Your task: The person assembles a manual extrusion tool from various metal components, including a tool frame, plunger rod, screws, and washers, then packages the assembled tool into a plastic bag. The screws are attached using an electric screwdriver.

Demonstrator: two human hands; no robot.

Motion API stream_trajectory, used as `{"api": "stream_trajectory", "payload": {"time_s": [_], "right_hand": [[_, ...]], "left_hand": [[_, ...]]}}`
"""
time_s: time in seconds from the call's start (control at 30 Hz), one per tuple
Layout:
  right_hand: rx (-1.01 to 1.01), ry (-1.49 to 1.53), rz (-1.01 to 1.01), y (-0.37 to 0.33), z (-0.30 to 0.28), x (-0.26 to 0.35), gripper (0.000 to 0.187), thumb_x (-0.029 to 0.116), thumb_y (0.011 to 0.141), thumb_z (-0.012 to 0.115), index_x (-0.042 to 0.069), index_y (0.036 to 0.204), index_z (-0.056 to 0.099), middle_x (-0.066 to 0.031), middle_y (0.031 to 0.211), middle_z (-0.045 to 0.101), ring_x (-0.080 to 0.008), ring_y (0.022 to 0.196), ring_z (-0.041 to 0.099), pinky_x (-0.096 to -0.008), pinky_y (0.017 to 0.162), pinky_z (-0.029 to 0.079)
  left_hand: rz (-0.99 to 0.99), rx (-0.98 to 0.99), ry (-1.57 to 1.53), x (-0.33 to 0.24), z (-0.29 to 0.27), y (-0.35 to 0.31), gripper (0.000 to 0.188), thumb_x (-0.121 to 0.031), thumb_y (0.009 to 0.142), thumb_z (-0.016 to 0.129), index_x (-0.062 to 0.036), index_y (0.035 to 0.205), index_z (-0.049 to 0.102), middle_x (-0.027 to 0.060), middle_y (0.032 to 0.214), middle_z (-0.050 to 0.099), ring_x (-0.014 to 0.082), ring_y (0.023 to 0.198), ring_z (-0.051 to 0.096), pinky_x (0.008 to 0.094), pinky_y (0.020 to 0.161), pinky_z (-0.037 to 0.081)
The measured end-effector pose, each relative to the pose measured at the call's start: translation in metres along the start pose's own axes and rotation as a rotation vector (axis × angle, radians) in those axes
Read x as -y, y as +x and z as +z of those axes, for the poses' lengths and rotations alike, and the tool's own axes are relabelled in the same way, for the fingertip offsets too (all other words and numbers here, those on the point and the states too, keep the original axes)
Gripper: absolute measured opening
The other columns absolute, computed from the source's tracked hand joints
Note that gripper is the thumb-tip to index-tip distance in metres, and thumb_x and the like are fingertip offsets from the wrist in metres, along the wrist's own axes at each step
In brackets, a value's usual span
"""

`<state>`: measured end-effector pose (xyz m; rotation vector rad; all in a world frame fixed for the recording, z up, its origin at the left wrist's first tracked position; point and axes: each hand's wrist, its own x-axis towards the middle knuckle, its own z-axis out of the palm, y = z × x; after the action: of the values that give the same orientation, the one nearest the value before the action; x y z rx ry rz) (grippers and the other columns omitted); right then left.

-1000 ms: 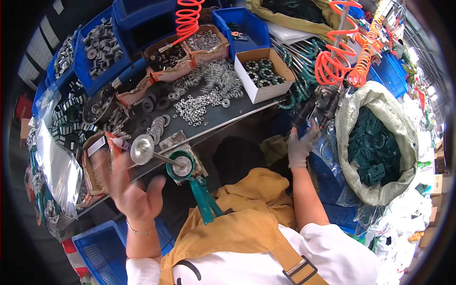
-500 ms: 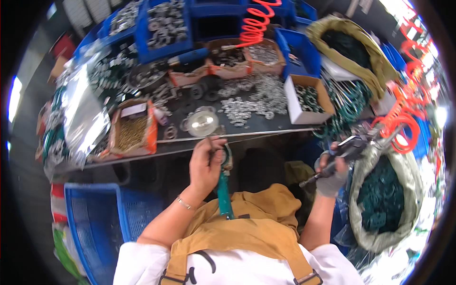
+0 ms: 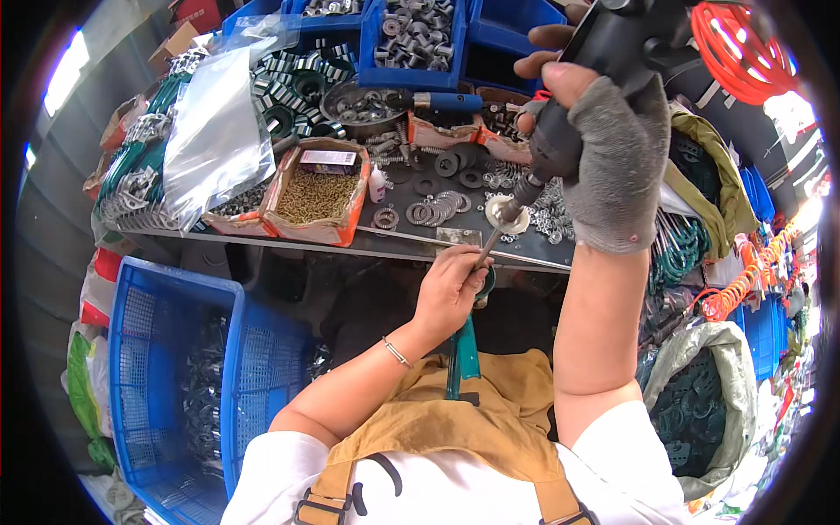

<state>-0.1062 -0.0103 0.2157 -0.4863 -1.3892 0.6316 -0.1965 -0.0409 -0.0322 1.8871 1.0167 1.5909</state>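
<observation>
In my gloved right hand (image 3: 617, 166) is a black power screwdriver (image 3: 553, 144), its grip wrapped by my fingers and raised over the bench. The long bit (image 3: 492, 247) slants down to the fingertips of my bare left hand (image 3: 448, 289). Those fingers are closed around the upper end of a green metal part (image 3: 465, 350), which hangs in front of my apron (image 3: 429, 429). My fingers hide the spot where the bit tip meets the part. Behind the bit, a pale round dish (image 3: 518, 220) sits on the bench.
Along the bench (image 3: 402, 249) lie loose washers (image 3: 437, 208), nuts (image 3: 551, 210) and a box of brass-coloured screws (image 3: 315, 197). Blue bins (image 3: 416, 74) stand behind. A blue crate (image 3: 175, 280) is at lower left, a sack of green parts (image 3: 739, 367) at right. A red coiled hose (image 3: 744, 48) hangs upper right.
My right hand has swung the screwdriver up and leftward from beside the sack, bringing its bit to my left fingertips. My left hand still grips the green part. The view has shifted.
</observation>
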Motion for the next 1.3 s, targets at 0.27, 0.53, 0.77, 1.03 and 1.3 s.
{"api": "stream_trajectory", "payload": {"time_s": [0.27,0.53,0.77,1.03,1.3], "right_hand": [[-0.013,0.073,0.079,-0.011,-0.004,-0.027,0.038,0.010,0.078,0.065,-0.004,0.112,0.056,-0.0156,0.091,0.064,-0.0195,0.070,0.064,-0.0279,0.053,0.054],[0.060,-0.037,0.125,-0.005,0.005,-0.010,0.038,0.015,0.080,0.064,-0.004,0.112,0.057,-0.0182,0.092,0.066,-0.0189,0.065,0.064,-0.0275,0.051,0.052],[-0.072,-0.084,-0.040,-0.019,-0.070,-0.028,0.039,0.006,0.080,0.062,-0.001,0.117,0.052,-0.0150,0.101,0.063,-0.0194,0.077,0.064,-0.0275,0.057,0.055],[-0.251,-0.112,0.165,-0.091,-0.110,-0.147,0.045,-0.006,0.079,0.061,0.002,0.121,0.047,-0.0116,0.103,0.060,-0.0194,0.089,0.062,-0.0280,0.060,0.056],[-0.122,-0.074,0.204,-0.102,-0.111,-0.174,0.049,-0.014,0.075,0.059,0.002,0.120,0.048,-0.0103,0.101,0.061,-0.0155,0.086,0.062,-0.0272,0.078,0.051]], "left_hand": [[0.008,0.003,-0.007,-0.001,-0.001,0.001,0.010,-0.004,0.087,0.061,-0.0037,0.097,0.059,0.0083,0.102,0.066,0.0295,0.106,0.058,0.0377,0.086,0.048],[0.039,0.041,-0.001,0.000,-0.001,0.001,0.010,-0.005,0.088,0.060,-0.0031,0.097,0.059,0.0089,0.102,0.065,0.0305,0.103,0.059,0.0380,0.087,0.048],[0.058,0.032,0.016,0.003,-0.007,-0.001,0.023,-0.008,0.081,0.067,-0.0029,0.101,0.058,0.0151,0.104,0.061,0.0331,0.095,0.059,0.0385,0.080,0.049],[0.128,0.073,0.078,0.012,-0.007,0.000,0.026,-0.006,0.075,0.064,-0.0013,0.100,0.060,0.0163,0.106,0.060,0.0349,0.092,0.059,0.0418,0.080,0.049],[0.146,0.097,0.071,0.018,-0.010,-0.004,0.030,-0.004,0.073,0.063,-0.0012,0.102,0.059,0.0175,0.104,0.060,0.0359,0.091,0.060,0.0428,0.080,0.050]]}}
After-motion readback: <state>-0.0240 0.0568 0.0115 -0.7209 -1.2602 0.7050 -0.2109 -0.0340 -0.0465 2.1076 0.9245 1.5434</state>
